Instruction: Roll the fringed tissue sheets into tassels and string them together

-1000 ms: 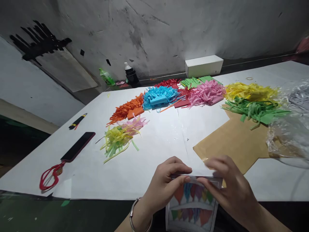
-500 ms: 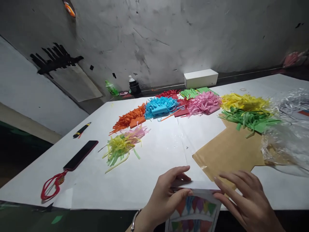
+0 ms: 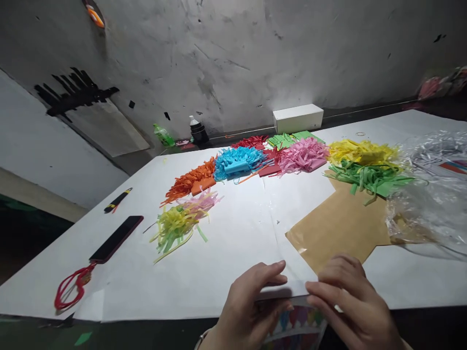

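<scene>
The printed card [image 3: 299, 330] is at the near edge of the table [image 3: 233, 248]; the left grip [image 3: 244, 308] and right grip [image 3: 353, 301] both pinch its white top. Folding this top seems begun, not finished. Beyond the grips, fringed paper bundles [image 3: 239, 164] lie unpacked; rightward, clear plastic [image 3: 428, 206], perhaps holding something printed; farther, a white box [image 3: 298, 120], contents hidden.

Colourful bunting-printed card [image 3: 298, 326], white top strip [image 3: 282, 290], partly hidden

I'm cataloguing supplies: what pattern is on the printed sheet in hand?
Multicoloured hanging shapes on the printed sheet, partly hidden; head view shows best.
</scene>
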`<state>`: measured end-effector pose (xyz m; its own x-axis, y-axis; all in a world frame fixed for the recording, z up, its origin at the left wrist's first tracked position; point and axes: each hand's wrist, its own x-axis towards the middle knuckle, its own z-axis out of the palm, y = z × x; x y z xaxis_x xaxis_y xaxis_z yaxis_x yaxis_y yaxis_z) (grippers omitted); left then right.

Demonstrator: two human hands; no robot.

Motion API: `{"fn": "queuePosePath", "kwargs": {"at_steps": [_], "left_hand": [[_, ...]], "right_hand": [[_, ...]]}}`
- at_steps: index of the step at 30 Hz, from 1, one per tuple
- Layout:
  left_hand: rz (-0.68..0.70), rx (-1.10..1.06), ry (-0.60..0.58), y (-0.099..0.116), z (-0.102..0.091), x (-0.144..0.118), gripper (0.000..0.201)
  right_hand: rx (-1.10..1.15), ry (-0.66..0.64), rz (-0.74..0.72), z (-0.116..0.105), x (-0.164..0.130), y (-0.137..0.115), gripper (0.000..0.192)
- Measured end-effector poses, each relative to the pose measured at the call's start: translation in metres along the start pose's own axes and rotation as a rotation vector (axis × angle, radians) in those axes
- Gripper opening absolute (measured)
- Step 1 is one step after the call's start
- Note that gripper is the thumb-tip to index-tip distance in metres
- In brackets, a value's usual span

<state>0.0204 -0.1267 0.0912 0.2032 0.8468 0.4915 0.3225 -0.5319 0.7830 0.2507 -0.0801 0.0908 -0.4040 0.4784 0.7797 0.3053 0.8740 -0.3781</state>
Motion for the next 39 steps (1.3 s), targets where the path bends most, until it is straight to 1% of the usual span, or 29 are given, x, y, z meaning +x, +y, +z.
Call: {"fn": "queuePosePath", "kwargs": {"at_steps": [2, 4, 6, 9, 11, 13, 15, 16, 17, 18, 20, 21, 22, 23, 24, 27, 31, 35, 37, 39], "left_hand": [[0.074, 0.040, -0.004, -0.001, -0.001, -0.001, 0.057], [0.170, 0.065, 0.012, 0.000, -0.001, 0.001, 0.055], [0.204, 0.089, 0.010, 0.003, -0.001, 0.002, 0.052], [0.146, 0.106, -0.031, 0.010, -0.001, 0.002, 0.057], [0.115, 0.102, -0.058, 0.011, -0.001, -0.001, 0.062], [0.108, 0.088, -0.063, 0.008, 0.000, -0.006, 0.065], [0.087, 0.022, -0.029, 0.003, 0.003, -0.013, 0.069], [0.072, -0.042, 0.005, 0.001, 0.005, -0.016, 0.072], [0.032, -0.111, 0.049, -0.001, 0.008, -0.020, 0.076], [-0.036, -0.176, 0.081, -0.003, 0.010, -0.024, 0.075], [-0.175, -0.254, 0.103, -0.003, 0.013, -0.030, 0.059], [-0.224, -0.258, 0.097, -0.003, 0.014, -0.031, 0.048], [-0.238, -0.253, 0.082, -0.002, 0.015, -0.033, 0.038], [-0.217, -0.251, 0.057, -0.002, 0.016, -0.033, 0.033], [-0.164, -0.254, 0.038, -0.002, 0.016, -0.033, 0.032], [-0.068, -0.259, -0.028, -0.004, 0.016, -0.032, 0.038], [-0.074, -0.251, -0.067, -0.007, 0.015, -0.031, 0.042], [-0.076, -0.254, -0.108, -0.011, 0.017, -0.030, 0.044], [-0.059, -0.248, -0.123, -0.014, 0.019, -0.030, 0.046], [-0.026, -0.238, -0.107, -0.017, 0.023, -0.032, 0.046]], "right_hand": [[0.046, -0.026, 0.077, -0.010, -0.003, 0.002, 0.020], [0.047, -0.035, 0.123, -0.019, -0.005, 0.001, 0.019], [0.027, -0.042, 0.144, -0.024, -0.005, -0.002, 0.016], [0.016, -0.075, 0.171, -0.025, -0.006, -0.006, 0.010], [0.035, -0.118, 0.193, -0.025, -0.009, -0.007, 0.016], [0.075, -0.166, 0.224, -0.024, -0.015, -0.006, 0.016], [0.142, -0.198, 0.266, -0.022, -0.021, -0.005, 0.013], [0.183, -0.207, 0.285, -0.022, -0.023, -0.005, 0.015], [0.223, -0.210, 0.299, -0.021, -0.025, -0.004, 0.018], [0.251, -0.209, 0.315, -0.021, -0.025, -0.004, 0.019], [0.273, -0.211, 0.333, -0.021, -0.024, -0.003, 0.018], [0.281, -0.222, 0.332, -0.021, -0.022, -0.003, 0.016], [0.288, -0.237, 0.328, -0.022, -0.020, -0.003, 0.014], [0.297, -0.246, 0.313, -0.022, -0.017, -0.003, 0.014], [0.305, -0.255, 0.293, -0.023, -0.015, -0.003, 0.014], [0.241, -0.279, 0.247, -0.028, -0.008, -0.006, 0.015], [0.110, -0.439, 0.278, -0.036, -0.002, -0.011, 0.018], [0.119, -0.572, 0.260, -0.042, 0.004, -0.009, 0.023], [0.124, -0.597, 0.218, -0.042, 0.009, -0.007, 0.027], [0.128, -0.608, 0.179, -0.042, 0.014, -0.005, 0.027]]}}
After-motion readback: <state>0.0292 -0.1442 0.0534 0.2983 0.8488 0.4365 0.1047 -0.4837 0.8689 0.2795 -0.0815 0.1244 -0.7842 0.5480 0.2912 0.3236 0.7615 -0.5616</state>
